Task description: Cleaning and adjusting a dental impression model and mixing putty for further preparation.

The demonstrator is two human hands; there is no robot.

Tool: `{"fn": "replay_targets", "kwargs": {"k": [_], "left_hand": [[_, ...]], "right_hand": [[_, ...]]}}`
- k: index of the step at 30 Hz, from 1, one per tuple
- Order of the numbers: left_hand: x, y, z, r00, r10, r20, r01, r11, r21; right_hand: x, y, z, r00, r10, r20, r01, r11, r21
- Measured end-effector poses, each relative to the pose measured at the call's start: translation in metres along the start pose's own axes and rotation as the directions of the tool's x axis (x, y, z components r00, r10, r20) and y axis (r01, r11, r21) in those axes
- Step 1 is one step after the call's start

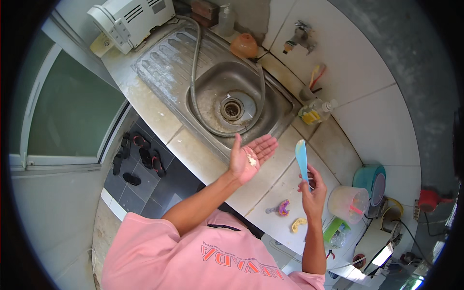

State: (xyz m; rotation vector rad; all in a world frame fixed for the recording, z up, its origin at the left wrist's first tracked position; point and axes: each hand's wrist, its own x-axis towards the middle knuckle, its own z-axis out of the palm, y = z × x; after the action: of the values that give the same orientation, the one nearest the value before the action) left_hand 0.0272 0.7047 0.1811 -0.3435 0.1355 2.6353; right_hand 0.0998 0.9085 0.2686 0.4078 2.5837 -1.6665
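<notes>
My left hand [250, 157] is held palm up with fingers stretched out at the sink's near edge, white paste [252, 160] smeared on its palm. My right hand [313, 189] grips an upright light-blue spatula [301, 154], whose blade has some residue at the tip. The steel sink [217, 83] has a grey hose [193, 72] looped into its basin. On the tiled counter left of my right hand sit a small tray with purple material [283, 208] and a curved yellow piece [298, 223].
Behind are a white appliance [126, 26], orange bowl [244, 46], wall tap [299, 37] and soap bottle [311, 113]. Rightward stand a translucent container [345, 200], teal container [362, 176] and green holder [333, 229]. Sandals [145, 154] lie on the floor at left.
</notes>
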Motion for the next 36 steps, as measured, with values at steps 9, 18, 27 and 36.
{"fn": "replay_targets", "kwargs": {"k": [9,18,27,36], "left_hand": [[-0.048,0.193,-0.024,0.952,0.306,-0.019,-0.305,0.952,0.036],[-0.089,0.224,-0.037,0.899,0.436,-0.034,-0.437,0.893,-0.104],[-0.07,0.223,-0.009,0.943,0.333,0.021,-0.329,0.938,-0.11],[-0.058,0.2,0.013,0.967,0.237,0.092,-0.229,0.969,-0.093]], "right_hand": [[0.195,0.077,0.207,0.996,0.032,0.079,0.02,0.811,-0.585],[0.224,0.09,0.248,0.952,0.303,-0.055,-0.304,0.895,-0.326],[0.243,0.046,0.25,0.91,0.249,0.333,-0.336,0.911,0.238],[0.077,-0.134,0.183,0.614,-0.497,0.613,0.763,0.573,-0.299]]}}
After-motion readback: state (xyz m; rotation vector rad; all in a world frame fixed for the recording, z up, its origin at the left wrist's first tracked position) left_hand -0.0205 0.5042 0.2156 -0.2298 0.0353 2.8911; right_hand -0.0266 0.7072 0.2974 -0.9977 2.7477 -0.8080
